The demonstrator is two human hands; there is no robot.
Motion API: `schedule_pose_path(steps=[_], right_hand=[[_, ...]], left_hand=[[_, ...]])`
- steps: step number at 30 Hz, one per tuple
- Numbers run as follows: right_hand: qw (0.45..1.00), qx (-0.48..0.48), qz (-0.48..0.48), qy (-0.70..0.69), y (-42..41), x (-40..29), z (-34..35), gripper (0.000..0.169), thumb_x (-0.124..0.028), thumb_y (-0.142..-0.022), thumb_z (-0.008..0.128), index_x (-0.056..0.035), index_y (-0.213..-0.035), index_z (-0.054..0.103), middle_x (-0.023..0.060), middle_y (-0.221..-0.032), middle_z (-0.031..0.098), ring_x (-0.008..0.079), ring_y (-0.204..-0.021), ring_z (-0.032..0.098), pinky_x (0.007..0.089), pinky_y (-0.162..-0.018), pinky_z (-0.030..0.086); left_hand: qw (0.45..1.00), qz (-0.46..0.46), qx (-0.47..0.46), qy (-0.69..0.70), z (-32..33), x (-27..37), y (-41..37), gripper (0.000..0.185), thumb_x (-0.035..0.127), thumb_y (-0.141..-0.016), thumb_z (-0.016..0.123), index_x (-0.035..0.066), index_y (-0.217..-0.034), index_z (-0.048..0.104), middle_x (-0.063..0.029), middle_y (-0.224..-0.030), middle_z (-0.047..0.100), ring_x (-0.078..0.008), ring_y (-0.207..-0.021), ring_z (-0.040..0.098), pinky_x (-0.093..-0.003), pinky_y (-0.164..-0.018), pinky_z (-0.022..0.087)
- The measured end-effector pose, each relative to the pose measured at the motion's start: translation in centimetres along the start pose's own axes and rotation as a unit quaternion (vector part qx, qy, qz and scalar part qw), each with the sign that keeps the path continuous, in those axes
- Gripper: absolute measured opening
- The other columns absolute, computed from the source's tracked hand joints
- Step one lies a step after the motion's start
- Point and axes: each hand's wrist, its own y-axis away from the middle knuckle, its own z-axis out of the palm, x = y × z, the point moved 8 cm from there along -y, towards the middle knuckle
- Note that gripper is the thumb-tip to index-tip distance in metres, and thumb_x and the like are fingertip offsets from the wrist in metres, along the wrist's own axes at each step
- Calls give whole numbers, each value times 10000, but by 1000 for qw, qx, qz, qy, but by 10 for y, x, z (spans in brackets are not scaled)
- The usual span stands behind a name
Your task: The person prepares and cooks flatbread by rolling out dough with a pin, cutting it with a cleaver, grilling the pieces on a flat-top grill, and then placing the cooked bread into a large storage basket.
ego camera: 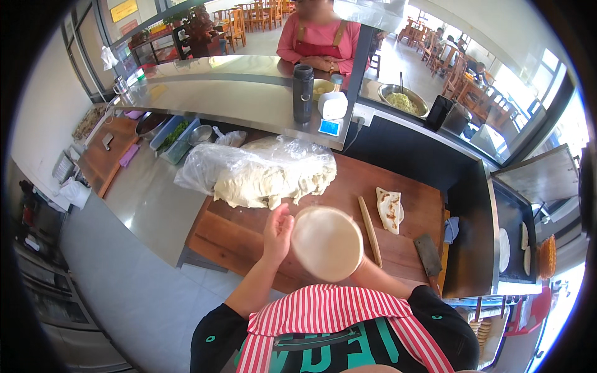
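Observation:
A flat round sheet of dough [327, 243] is lifted above the brown wooden board [233, 233], slightly blurred. Behind it, my right hand [362, 265] supports the sheet; the fingers are mostly hidden. My left hand [278, 229] is raised beside the sheet's left edge, palm turned towards it, with nothing in its grasp. Beyond both hands lies a large mass of dough [252, 186], partly under clear plastic film [205, 161]. To the right are a wooden rolling pin [370, 231] and a folded, browned flatbread [390, 210].
A cleaver [427, 256] lies near the board's right edge. Further right, a griddle [515, 252] holds several flatbreads beneath a raised lid [538, 175]. Across the steel counter [224, 98], which bears a black bottle [303, 93], stands a person in a red apron [319, 44].

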Motion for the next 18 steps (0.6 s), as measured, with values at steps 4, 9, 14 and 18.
schedule_pose_path(steps=[4,9,14,18], right_hand=[[990,-116,13,73,13,-55,147,929,-785,-753,445,-146,-1421,356,158,-1414,412,376,-1256,448,542,-990,417],[854,-30,-216,473,35,-67,187,843,-651,-877,438,-50,-1449,289,139,-1454,363,233,-1311,392,353,-1051,356],[272,151,58,948,30,33,-48,772,-484,-846,584,-173,-1472,256,194,-1532,144,352,-1426,107,586,-1107,131],[264,145,16,954,44,23,-78,745,-415,-794,657,-118,-1407,355,159,-1483,269,316,-1405,185,545,-1108,168]], left_hand=[[990,-98,75,62,-35,-14,18,311,237,-962,516,47,-1207,529,-40,-1104,562,-113,-941,525,-256,-785,430],[973,-217,76,5,-58,-69,62,311,291,-972,482,90,-1202,546,-27,-1152,574,-115,-981,543,-275,-801,440],[966,-256,43,-17,-30,-139,105,353,226,-939,553,7,-1215,532,-89,-1146,597,-174,-1033,566,-302,-910,443],[957,-265,41,-108,-43,-167,112,442,160,-862,630,-33,-1237,500,-177,-1156,586,-225,-1017,596,-334,-879,481]])
